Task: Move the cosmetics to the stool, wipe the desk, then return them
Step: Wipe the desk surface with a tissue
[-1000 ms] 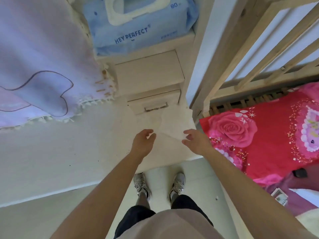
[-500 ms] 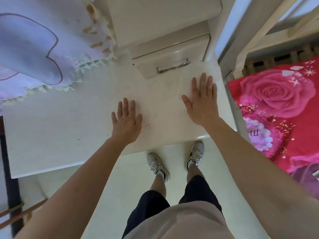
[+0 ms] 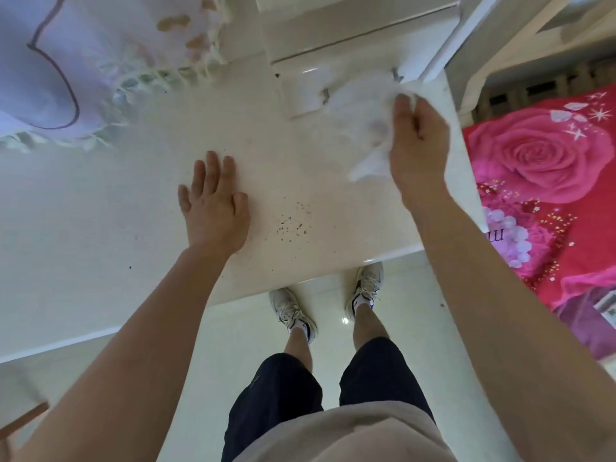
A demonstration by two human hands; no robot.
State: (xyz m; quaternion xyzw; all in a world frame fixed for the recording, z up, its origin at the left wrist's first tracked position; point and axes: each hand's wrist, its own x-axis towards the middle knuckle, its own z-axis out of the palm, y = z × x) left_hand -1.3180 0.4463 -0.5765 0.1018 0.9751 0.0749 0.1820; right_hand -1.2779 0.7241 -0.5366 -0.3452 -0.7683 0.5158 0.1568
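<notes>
Right hand (image 3: 418,141) has its grip closed on a crumpled white wipe (image 3: 366,128), which is blurred, so it is hard to tell whether it touches the surface; it hangs over the far right part of the white tabletop (image 3: 100,235), in front of a small drawer (image 3: 301,91). Left hand (image 3: 213,208) lies flat on the tabletop, palm down, fingers spread, gripping nothing. Dark specks (image 3: 293,221) dot the surface between the two hands. A pale purple cloth (image 3: 66,61) covers the far left corner.
</notes>
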